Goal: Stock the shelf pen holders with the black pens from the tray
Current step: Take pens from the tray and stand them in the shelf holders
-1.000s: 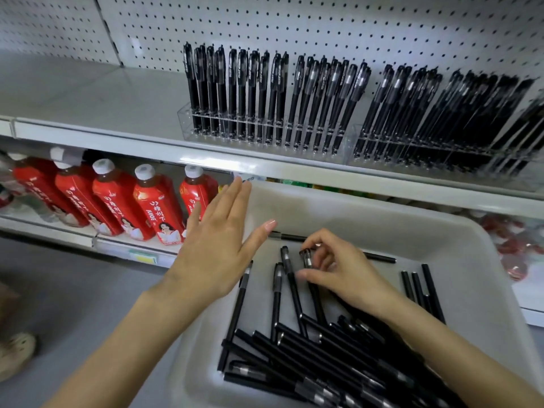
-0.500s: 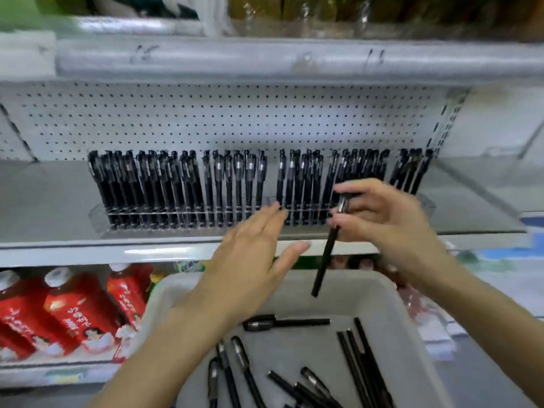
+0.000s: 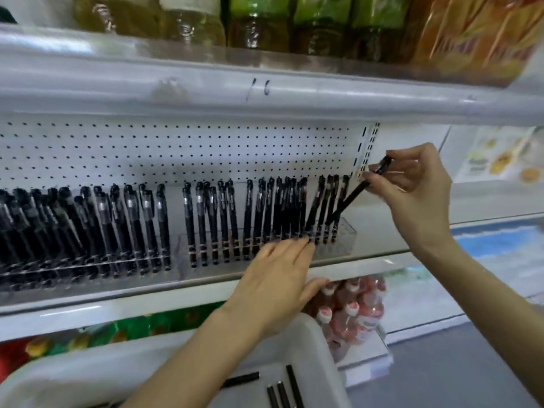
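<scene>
1. Pinching one black pen [image 3: 357, 191] in right hand [image 3: 412, 184], tilted, tip seemingly inside the clear holder's [image 3: 346, 235] right end.
2. Holding left hand [image 3: 279, 278] flat, fingers straight, at holder's front.
3. Down in tray [image 3: 312, 331]: loose pens [image 3: 283, 391].

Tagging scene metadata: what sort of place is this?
Most likely a shop aisle, a convenience store or similar: retail shelving backed by pegboard, rows of identical pens in clear holders, and bottled drinks on the shelves above and below.
</scene>
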### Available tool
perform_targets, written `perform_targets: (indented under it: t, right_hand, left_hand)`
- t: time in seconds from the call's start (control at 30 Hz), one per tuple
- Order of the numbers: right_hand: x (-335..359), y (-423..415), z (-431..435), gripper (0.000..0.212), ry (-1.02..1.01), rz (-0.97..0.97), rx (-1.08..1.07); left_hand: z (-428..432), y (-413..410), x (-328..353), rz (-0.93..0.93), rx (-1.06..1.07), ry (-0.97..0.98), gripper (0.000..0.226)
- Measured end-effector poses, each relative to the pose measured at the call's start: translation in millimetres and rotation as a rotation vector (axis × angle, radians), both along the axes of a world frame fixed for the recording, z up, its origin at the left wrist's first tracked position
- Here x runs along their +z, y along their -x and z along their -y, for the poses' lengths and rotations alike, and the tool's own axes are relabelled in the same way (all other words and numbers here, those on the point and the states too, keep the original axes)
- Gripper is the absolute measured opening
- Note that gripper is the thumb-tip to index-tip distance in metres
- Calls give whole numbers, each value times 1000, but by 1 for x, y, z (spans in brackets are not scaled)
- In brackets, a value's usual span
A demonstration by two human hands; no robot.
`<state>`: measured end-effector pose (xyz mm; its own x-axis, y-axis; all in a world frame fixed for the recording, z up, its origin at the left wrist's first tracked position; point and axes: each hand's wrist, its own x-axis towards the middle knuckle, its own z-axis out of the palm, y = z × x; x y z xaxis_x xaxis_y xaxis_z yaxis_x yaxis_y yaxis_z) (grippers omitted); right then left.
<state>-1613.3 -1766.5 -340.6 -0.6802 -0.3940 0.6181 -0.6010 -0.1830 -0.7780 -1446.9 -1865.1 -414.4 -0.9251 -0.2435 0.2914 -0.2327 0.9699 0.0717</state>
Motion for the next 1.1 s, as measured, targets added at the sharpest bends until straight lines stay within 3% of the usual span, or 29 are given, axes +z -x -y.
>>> perform_targets:
  t: [0.3,0.73,1.1]
  right_hand:
    - [-7,7,29,36,-11,34,57]
    - [-1,24,22,37,1,95,55]
    - [-24,32,40,37,-156,-7,97]
  left_hand:
    - [12,12,-22,-134,17,85,55]
    - [20,38,-24,-79,51,83,59]
    - [19,35,-25,-73,41,45,58]
